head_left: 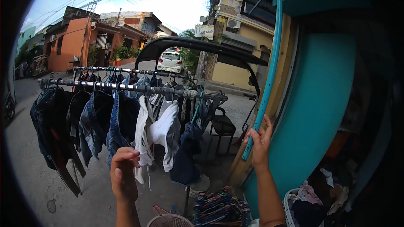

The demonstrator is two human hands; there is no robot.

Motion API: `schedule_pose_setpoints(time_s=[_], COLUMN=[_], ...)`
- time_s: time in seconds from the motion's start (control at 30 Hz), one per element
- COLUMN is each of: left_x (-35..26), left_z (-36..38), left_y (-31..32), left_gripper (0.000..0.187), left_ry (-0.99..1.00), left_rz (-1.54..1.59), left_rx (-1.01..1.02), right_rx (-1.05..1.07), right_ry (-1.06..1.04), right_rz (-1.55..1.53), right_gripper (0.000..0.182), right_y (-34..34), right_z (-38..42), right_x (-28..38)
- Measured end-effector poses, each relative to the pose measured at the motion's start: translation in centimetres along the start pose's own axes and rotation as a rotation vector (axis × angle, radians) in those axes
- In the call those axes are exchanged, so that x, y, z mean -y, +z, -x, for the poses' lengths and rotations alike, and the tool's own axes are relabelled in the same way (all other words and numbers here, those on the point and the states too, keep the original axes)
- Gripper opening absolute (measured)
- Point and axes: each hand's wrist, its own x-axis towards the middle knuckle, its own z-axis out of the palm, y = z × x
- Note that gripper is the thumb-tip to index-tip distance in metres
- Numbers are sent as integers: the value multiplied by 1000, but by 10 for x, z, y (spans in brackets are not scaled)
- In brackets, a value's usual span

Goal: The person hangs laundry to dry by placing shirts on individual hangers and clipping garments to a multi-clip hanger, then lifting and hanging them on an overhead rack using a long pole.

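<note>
My right hand [262, 145] has its fingers around the lower part of a long teal pole [271, 67], whose paint is chipped near the bottom end. The pole slants up and out of view at the top. My left hand [123, 176] is raised in front of the clothes with loosely curled fingers, the thumb apart and nothing seen in it. Just beyond it hang a denim garment [115, 128] and a white garment [165, 124] on hangers. They are on a metal clothes rail [134, 87] that carries several dark and blue garments. A second rail [126, 70] runs behind it.
Many coloured hangers [221, 208] are piled at the bottom, beside a pale basket [170, 220]. A white tub [290, 214] of clothes sits at lower right, by a teal panel [311, 101]. A dark chair [223, 125] and a white car [170, 62] are farther back.
</note>
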Motion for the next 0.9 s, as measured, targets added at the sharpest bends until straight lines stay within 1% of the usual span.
schedule_pose_setpoints(time_s=[0.07,0.13,0.17,0.2,0.27,0.3,0.33,0.4,0.43,0.5,0.53,0.57,0.6,0.63,0.8,0.87,0.9], left_x=[-41,-69,-84,-99,-107,-107,-102,-88,-80,-67,-62,-55,-49,-44,-9,8,17], left_z=[-17,-34,-39,-44,-48,-47,-45,-38,-34,-26,-23,-19,-17,-15,-5,-1,0], left_y=[15,29,37,45,63,70,78,90,96,105,111,116,121,127,159,173,180], left_gripper=[46,45,40,37,38,39,39,40,41,42,42,43,43,44,47,48,48], left_ry=[138,396,449,501,581,608,611,589,574,543,530,515,505,497,438,408,386], left_rz=[74,209,211,215,164,152,145,145,146,145,147,148,148,148,151,135,118], left_rx=[26,125,197,270,400,458,497,562,584,627,647,661,675,679,696,669,644], right_rx=[-6,-49,-121,-146,-107,-161,-216,-288,-307,-344,-356,-386,-411,-424,-517,-495,-497], right_ry=[76,194,148,197,207,230,252,160,221,169,202,184,157,96,218,353,367], right_rz=[-18,-47,-7,18,46,83,124,290,325,384,396,433,469,424,478,408,413], right_gripper=[44,45,43,43,39,35,32,29,29,29,29,29,30,29,25,21,21], right_y=[-15,-38,-44,-51,-69,-77,-87,-121,-137,-162,-172,-182,-192,-203,-248,-273,-281], right_z=[15,25,30,38,57,67,76,91,101,110,117,122,125,128,121,120,120], right_x=[-2,6,9,7,3,0,-5,-20,-20,-21,-23,-24,-25,-31,-38,-44,-48])
